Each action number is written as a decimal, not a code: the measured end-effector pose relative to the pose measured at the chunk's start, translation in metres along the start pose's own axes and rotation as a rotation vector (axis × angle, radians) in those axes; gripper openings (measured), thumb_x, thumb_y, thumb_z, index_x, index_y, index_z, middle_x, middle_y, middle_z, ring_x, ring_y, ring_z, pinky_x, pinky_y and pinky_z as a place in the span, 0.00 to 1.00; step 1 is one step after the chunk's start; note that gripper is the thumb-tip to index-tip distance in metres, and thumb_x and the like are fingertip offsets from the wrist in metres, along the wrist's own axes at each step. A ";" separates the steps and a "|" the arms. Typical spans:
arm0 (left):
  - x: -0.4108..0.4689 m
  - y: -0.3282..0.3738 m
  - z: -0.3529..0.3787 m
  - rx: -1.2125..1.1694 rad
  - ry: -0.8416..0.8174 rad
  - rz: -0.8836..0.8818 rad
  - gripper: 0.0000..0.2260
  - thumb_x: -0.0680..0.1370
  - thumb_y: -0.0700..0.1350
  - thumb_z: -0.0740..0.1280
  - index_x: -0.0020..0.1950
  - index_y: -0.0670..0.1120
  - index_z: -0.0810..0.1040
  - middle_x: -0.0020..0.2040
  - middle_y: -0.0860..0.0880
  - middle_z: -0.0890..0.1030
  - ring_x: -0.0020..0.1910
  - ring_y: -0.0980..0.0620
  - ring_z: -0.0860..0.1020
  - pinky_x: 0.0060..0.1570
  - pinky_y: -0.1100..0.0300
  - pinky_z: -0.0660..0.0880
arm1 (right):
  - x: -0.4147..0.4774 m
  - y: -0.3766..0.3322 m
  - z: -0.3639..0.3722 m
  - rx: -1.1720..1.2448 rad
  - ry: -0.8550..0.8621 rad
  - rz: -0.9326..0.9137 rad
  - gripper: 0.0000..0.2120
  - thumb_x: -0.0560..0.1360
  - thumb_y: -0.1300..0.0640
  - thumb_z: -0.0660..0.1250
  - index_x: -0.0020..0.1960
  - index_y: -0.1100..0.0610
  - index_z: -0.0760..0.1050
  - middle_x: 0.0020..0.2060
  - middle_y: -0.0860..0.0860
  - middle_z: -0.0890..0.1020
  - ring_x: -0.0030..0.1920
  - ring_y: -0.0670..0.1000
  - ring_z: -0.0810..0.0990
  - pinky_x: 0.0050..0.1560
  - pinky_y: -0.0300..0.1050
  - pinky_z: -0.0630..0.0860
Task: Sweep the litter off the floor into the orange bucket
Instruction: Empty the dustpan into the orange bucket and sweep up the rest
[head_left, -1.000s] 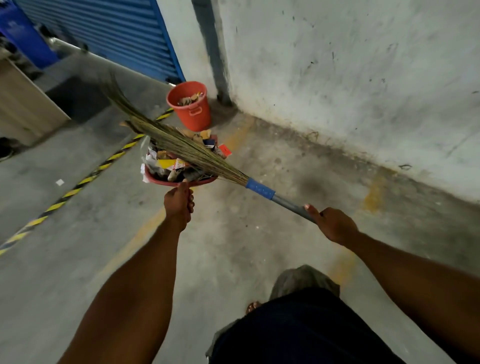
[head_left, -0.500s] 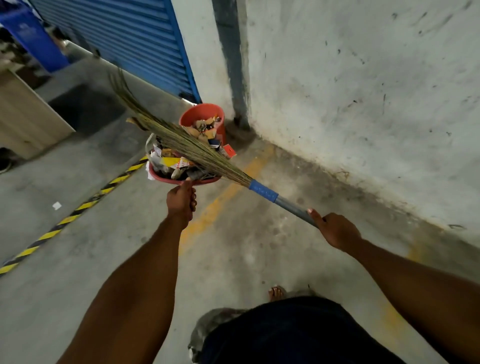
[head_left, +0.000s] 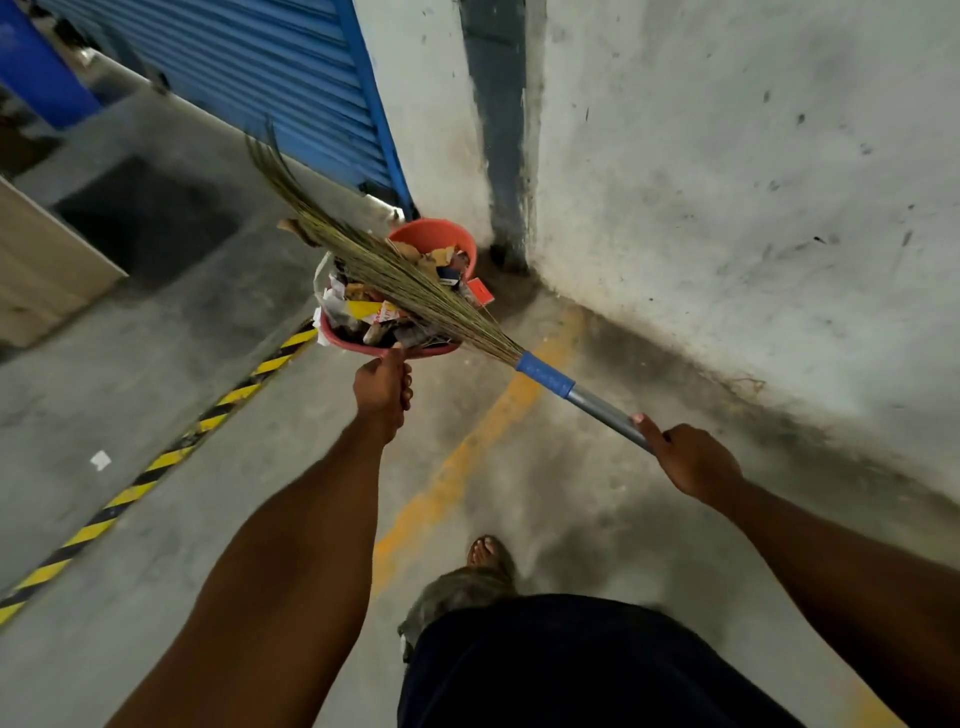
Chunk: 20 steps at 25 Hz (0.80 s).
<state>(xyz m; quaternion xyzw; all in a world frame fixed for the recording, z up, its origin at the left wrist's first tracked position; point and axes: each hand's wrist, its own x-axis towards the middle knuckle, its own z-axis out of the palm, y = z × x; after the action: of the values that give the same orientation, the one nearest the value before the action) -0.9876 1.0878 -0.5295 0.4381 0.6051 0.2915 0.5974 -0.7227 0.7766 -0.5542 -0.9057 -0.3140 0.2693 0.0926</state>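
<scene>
1. Left hand (head_left: 382, 387) was closed on the near rim of a shallow red plastic dustpan (head_left: 363, 347), held up off the grey concrete floor (head_left: 156, 364).
2. Dustpan was heaped with mixed paper and wrapper litter (head_left: 370, 310).
3. Right hand (head_left: 688, 460) was wrapped around the grey metal handle of a grass-bristle broom with a blue collar (head_left: 545, 373); the bristles lay across the litter, tips pointing far left.
4. Round orange plastic bucket (head_left: 434, 236) stood on the floor in the far corner, just beyond the dustpan, between the blue roller shutter (head_left: 270, 67) and the stained white wall (head_left: 727, 182). I saw scraps inside it.
5. One small white scrap (head_left: 100, 460) lay on the floor at left, beside the yellow-black hazard stripe (head_left: 171, 452).
</scene>
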 end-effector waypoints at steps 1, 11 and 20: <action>0.024 0.011 -0.003 0.004 -0.010 -0.007 0.17 0.80 0.51 0.70 0.37 0.41 0.77 0.29 0.46 0.74 0.23 0.51 0.67 0.22 0.63 0.63 | 0.014 -0.019 0.002 0.003 -0.007 0.014 0.44 0.76 0.23 0.45 0.32 0.59 0.80 0.28 0.55 0.80 0.32 0.54 0.80 0.34 0.44 0.71; 0.262 0.081 0.033 0.082 -0.026 -0.108 0.17 0.81 0.51 0.69 0.38 0.41 0.77 0.30 0.46 0.74 0.21 0.53 0.67 0.22 0.63 0.62 | 0.185 -0.156 0.007 0.017 -0.070 0.095 0.42 0.77 0.24 0.44 0.32 0.56 0.78 0.28 0.53 0.80 0.31 0.53 0.80 0.33 0.43 0.70; 0.461 0.070 0.097 0.154 -0.006 -0.276 0.18 0.82 0.51 0.69 0.37 0.41 0.77 0.27 0.48 0.74 0.20 0.53 0.68 0.22 0.64 0.63 | 0.367 -0.216 0.024 -0.183 -0.146 0.095 0.40 0.76 0.23 0.37 0.34 0.52 0.73 0.28 0.52 0.78 0.30 0.53 0.79 0.37 0.48 0.78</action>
<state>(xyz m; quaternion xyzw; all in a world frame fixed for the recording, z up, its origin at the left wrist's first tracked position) -0.8346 1.5077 -0.6950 0.3961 0.6784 0.1579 0.5983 -0.6062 1.1731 -0.6590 -0.9021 -0.3001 0.3090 -0.0263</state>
